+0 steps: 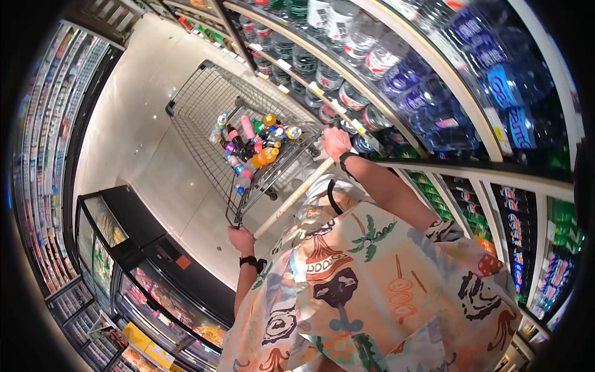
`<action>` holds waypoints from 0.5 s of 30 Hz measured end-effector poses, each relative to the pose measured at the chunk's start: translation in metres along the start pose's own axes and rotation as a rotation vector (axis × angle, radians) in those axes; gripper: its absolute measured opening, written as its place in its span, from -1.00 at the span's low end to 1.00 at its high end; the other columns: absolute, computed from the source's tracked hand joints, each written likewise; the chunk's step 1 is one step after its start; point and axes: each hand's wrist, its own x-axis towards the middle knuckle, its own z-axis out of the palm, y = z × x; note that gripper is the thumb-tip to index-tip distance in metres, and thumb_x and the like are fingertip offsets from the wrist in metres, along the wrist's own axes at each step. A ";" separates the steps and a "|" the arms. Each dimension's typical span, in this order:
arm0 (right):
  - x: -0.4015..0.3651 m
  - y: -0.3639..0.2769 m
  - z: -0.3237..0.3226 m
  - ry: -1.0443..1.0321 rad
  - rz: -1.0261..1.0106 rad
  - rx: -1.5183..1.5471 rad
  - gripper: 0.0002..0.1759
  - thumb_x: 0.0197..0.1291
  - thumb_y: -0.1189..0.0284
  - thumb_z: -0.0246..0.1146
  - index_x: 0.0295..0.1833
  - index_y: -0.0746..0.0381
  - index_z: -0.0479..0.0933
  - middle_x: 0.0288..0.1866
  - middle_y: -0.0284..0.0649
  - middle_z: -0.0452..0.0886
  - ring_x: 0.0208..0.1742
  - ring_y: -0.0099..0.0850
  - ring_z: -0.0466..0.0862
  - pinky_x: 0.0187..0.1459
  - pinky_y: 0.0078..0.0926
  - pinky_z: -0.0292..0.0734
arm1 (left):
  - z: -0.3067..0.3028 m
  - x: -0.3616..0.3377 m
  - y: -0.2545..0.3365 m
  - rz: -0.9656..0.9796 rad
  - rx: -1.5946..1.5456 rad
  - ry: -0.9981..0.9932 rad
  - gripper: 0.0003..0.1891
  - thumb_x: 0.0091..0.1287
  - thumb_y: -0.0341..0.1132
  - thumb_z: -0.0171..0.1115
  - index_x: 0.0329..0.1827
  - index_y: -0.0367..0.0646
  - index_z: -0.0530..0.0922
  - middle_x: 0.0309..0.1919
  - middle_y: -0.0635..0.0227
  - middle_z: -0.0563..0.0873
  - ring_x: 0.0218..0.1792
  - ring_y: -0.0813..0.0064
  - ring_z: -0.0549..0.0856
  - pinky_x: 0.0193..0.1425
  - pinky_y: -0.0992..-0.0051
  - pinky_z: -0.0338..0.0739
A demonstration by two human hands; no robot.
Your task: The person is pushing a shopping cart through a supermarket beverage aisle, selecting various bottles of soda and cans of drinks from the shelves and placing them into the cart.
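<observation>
A wire shopping cart (186, 124) stands in front of me, tilted in the view. My left hand (242, 239) is wrapped round the lower left end of its pale handle bar (294, 197). Round the other end of the bar, near the bottle shelves, my right hand (336, 143) is closed. Several bottles lie in the basket, among them an orange bottle (265, 156), a dark bottle (236, 140) and a pink one (247, 127). Both wrists carry black bands.
Shelves of large water bottles (378, 56) run along the right, with green and dark soft-drink bottles (513, 217) lower down. Glass-fronted chillers (167, 291) stand at the lower left, and long stocked shelves (52, 142) at the far left. Pale floor (139, 105) stretches between them.
</observation>
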 end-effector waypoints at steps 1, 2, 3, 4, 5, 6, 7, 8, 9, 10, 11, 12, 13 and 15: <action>-0.011 0.004 0.001 0.005 0.066 0.016 -0.80 0.23 0.40 0.17 -0.19 0.28 0.65 -0.15 0.07 0.74 -0.05 0.09 0.73 0.03 0.02 0.58 | 0.003 -0.017 -0.001 -0.028 -0.004 -0.004 -0.78 0.32 -0.35 0.14 -0.16 -0.39 0.54 -0.29 -0.20 0.74 -0.17 -0.28 0.72 -0.02 -0.06 0.56; -0.021 0.020 -0.006 -0.005 0.079 0.063 -0.80 0.22 0.41 0.18 -0.22 0.27 0.67 -0.19 0.07 0.75 -0.09 0.09 0.74 0.00 0.05 0.60 | 0.008 -0.033 -0.002 -0.050 -0.008 -0.014 -0.78 0.32 -0.35 0.14 -0.15 -0.38 0.54 -0.28 -0.20 0.74 -0.17 -0.29 0.71 -0.01 -0.07 0.56; -0.030 0.029 0.002 -0.001 0.066 0.060 -0.82 0.17 0.40 0.24 -0.24 0.26 0.68 -0.19 0.05 0.75 -0.08 0.08 0.74 0.01 0.02 0.60 | 0.015 -0.049 -0.010 -0.031 -0.012 -0.025 -0.78 0.32 -0.35 0.14 -0.15 -0.38 0.54 -0.28 -0.20 0.74 -0.17 -0.29 0.71 -0.01 -0.07 0.56; -0.037 0.033 0.012 0.004 0.054 0.056 -0.84 0.12 0.39 0.30 -0.26 0.25 0.69 -0.19 0.03 0.75 -0.07 0.06 0.74 0.02 0.00 0.60 | 0.021 -0.064 -0.019 -0.027 -0.011 -0.008 -0.78 0.31 -0.35 0.14 -0.15 -0.38 0.53 -0.26 -0.21 0.73 -0.15 -0.29 0.71 -0.01 -0.08 0.55; -0.046 0.039 0.013 -0.013 0.056 0.064 -0.84 0.12 0.40 0.30 -0.25 0.25 0.68 -0.19 0.03 0.75 -0.07 0.05 0.75 0.03 0.00 0.59 | 0.027 -0.080 -0.027 -0.028 -0.012 0.013 -0.77 0.30 -0.35 0.15 -0.14 -0.38 0.53 -0.24 -0.22 0.73 -0.14 -0.29 0.71 0.00 -0.09 0.54; -0.057 0.045 0.008 -0.029 0.058 0.072 -0.84 0.12 0.42 0.29 -0.24 0.26 0.68 -0.19 0.03 0.75 -0.07 0.05 0.75 0.04 0.00 0.59 | 0.029 -0.096 -0.028 -0.013 -0.018 0.005 -0.77 0.30 -0.35 0.15 -0.14 -0.38 0.53 -0.24 -0.22 0.73 -0.14 -0.29 0.71 0.00 -0.09 0.54; -0.071 0.053 0.002 -0.045 0.041 0.090 -0.83 0.13 0.44 0.26 -0.20 0.26 0.67 -0.18 0.05 0.75 -0.07 0.04 0.75 0.04 0.01 0.58 | 0.030 -0.112 -0.030 -0.036 -0.023 0.000 -0.77 0.30 -0.35 0.15 -0.13 -0.39 0.53 -0.23 -0.21 0.73 -0.12 -0.29 0.70 0.01 -0.10 0.54; -0.084 0.062 0.002 -0.043 0.040 0.092 -0.83 0.13 0.44 0.26 -0.20 0.26 0.67 -0.18 0.05 0.75 -0.07 0.04 0.75 0.04 0.01 0.58 | 0.029 -0.131 -0.035 -0.073 -0.023 0.006 -0.76 0.29 -0.36 0.16 -0.13 -0.39 0.53 -0.21 -0.21 0.73 -0.11 -0.28 0.70 0.02 -0.10 0.54; -0.097 0.071 0.004 -0.016 0.022 0.096 -0.82 0.13 0.45 0.25 -0.18 0.25 0.67 -0.19 0.05 0.75 -0.07 0.03 0.75 0.03 0.00 0.59 | 0.030 -0.148 -0.038 -0.153 -0.011 0.007 -0.77 0.28 -0.36 0.16 -0.13 -0.39 0.53 -0.21 -0.20 0.72 -0.09 -0.27 0.70 0.03 -0.10 0.54; -0.108 0.081 0.005 0.011 0.005 0.100 -0.81 0.13 0.47 0.24 -0.15 0.25 0.67 -0.20 0.06 0.75 -0.08 0.03 0.75 0.02 0.00 0.59 | 0.034 -0.161 -0.039 -0.152 -0.011 0.011 -0.77 0.28 -0.36 0.16 -0.13 -0.39 0.53 -0.21 -0.20 0.72 -0.09 -0.27 0.70 0.03 -0.10 0.54; -0.121 0.088 0.006 0.064 -0.063 0.091 -0.82 0.24 0.43 0.20 -0.16 0.31 0.63 -0.29 0.10 0.74 -0.15 0.08 0.76 -0.06 0.04 0.62 | 0.034 -0.180 -0.041 -0.143 -0.001 0.020 -0.78 0.28 -0.36 0.16 -0.14 -0.38 0.54 -0.22 -0.19 0.73 -0.09 -0.27 0.70 0.02 -0.10 0.54; -0.134 0.096 0.006 0.057 -0.083 0.099 -0.82 0.24 0.43 0.20 -0.16 0.31 0.63 -0.29 0.10 0.74 -0.15 0.08 0.76 -0.06 0.04 0.62 | 0.035 -0.198 -0.045 -0.133 0.009 0.029 -0.78 0.28 -0.37 0.16 -0.14 -0.38 0.54 -0.22 -0.17 0.73 -0.10 -0.27 0.70 0.02 -0.10 0.53; -0.150 0.108 0.006 0.017 -0.025 0.120 -0.82 0.23 0.44 0.20 -0.17 0.31 0.63 -0.29 0.09 0.75 -0.14 0.07 0.76 -0.05 0.03 0.61 | 0.036 -0.215 -0.048 -0.149 0.016 0.040 -0.78 0.28 -0.37 0.16 -0.14 -0.38 0.54 -0.22 -0.17 0.73 -0.10 -0.27 0.70 0.02 -0.10 0.53; -0.181 0.125 0.005 -0.023 -0.015 0.137 -0.83 0.23 0.48 0.20 -0.15 0.34 0.62 -0.30 0.08 0.75 -0.13 0.04 0.76 -0.03 0.01 0.60 | 0.040 -0.245 -0.053 -0.115 0.052 0.025 -0.76 0.26 -0.36 0.18 -0.12 -0.37 0.58 -0.20 -0.14 0.74 -0.09 -0.24 0.69 0.05 -0.08 0.52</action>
